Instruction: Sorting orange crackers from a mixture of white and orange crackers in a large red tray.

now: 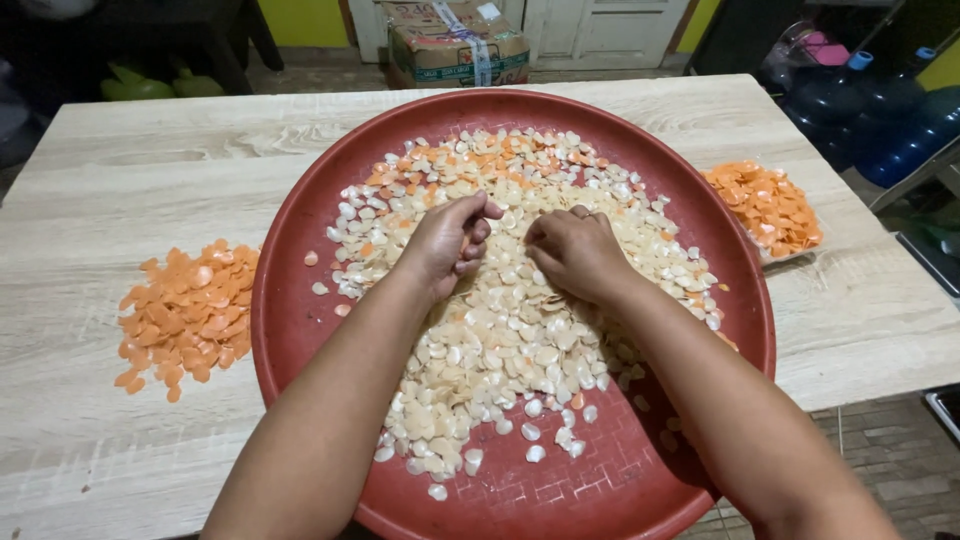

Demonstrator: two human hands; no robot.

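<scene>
A round red tray (300, 330) sat on the wooden surface (100, 170), overhanging its near edge. White chips (500, 340), with some orange ones mixed in at the far side, covered the tray's middle. The left hand (447, 240) rested on the chips, fingers curled in; whether it pinched any could not be told. The right hand (575, 252) lay beside it, fingers bent down into the chips. Two orange piles lay on the surface: left pile (185, 310) and right pile (768, 205).
</scene>
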